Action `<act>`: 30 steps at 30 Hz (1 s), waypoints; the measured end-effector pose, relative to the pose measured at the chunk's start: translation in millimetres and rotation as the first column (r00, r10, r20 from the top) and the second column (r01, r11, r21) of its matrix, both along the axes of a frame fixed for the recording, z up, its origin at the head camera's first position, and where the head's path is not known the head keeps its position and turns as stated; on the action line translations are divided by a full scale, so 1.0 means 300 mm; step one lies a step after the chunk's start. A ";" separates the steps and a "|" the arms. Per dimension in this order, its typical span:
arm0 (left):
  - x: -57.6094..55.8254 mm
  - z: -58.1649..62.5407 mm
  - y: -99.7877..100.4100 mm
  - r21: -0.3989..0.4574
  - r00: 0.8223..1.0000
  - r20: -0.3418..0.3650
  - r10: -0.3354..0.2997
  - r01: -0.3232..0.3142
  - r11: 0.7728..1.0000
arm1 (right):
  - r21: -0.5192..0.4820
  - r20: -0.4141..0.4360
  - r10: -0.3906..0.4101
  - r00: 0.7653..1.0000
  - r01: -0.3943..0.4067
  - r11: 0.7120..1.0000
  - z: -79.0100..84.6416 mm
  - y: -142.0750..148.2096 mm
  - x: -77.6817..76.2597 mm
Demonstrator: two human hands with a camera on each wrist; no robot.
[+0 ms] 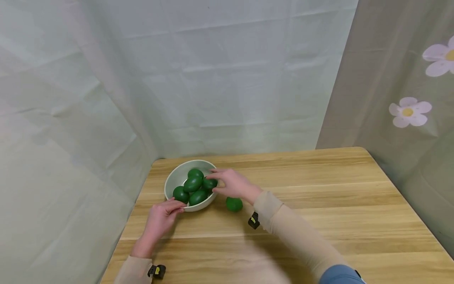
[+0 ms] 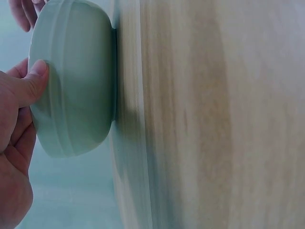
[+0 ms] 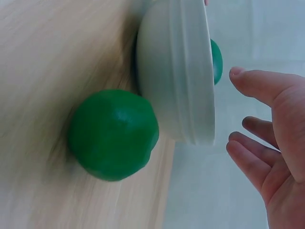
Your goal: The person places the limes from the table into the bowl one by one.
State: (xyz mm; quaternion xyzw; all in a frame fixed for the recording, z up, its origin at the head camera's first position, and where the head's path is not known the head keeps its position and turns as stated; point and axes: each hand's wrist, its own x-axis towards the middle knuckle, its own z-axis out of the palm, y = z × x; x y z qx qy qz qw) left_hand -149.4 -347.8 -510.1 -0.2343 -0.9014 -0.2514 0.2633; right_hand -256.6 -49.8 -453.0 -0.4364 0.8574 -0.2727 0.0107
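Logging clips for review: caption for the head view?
Left hand holds the bowl of green fruits; right hand hovers above its rim, one fruit on the table.

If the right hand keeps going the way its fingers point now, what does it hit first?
Most likely the green fruits piled in the bowl: the right hand hovers open over the rim, fingers aimed at the pile. Depth is unclear, so it may already be brushing the nearest one.

Table (image 1: 337,205) right of bowl (image 1: 172,180) open; loose avocado (image 1: 234,204) beside bowl.
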 end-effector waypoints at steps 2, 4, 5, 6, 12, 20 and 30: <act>0.000 -0.002 -0.002 -0.002 1.000 -0.001 0.002 -0.002 1.000 | -0.011 0.004 -0.010 1.000 0.010 1.000 -0.007 0.017 0.003; 0.001 -0.004 -0.003 -0.002 1.000 -0.001 0.003 -0.003 1.000 | -0.021 0.014 -0.018 1.000 0.018 1.000 -0.012 0.035 0.008; 0.002 -0.004 -0.004 -0.001 1.000 0.000 0.003 -0.003 1.000 | -0.028 0.019 -0.021 1.000 0.021 0.999 -0.014 0.044 0.012; 0.003 -0.004 -0.004 0.000 1.000 0.002 0.004 -0.004 1.000 | -0.032 0.020 -0.026 0.999 0.027 0.999 -0.016 0.053 0.017; 0.002 -0.001 0.000 0.006 1.000 0.007 0.003 -0.003 1.000 | -0.007 -0.003 -0.039 0.999 0.039 0.999 -0.034 0.108 0.055; -0.001 0.004 0.004 0.006 1.000 0.013 0.000 0.000 1.000 | 0.151 0.012 -0.013 1.000 0.011 0.989 -0.105 0.162 0.104; 0.000 -0.004 0.006 0.012 1.000 0.021 0.012 -0.012 1.000 | 0.161 0.058 -0.020 0.998 0.011 0.987 -0.146 0.183 0.132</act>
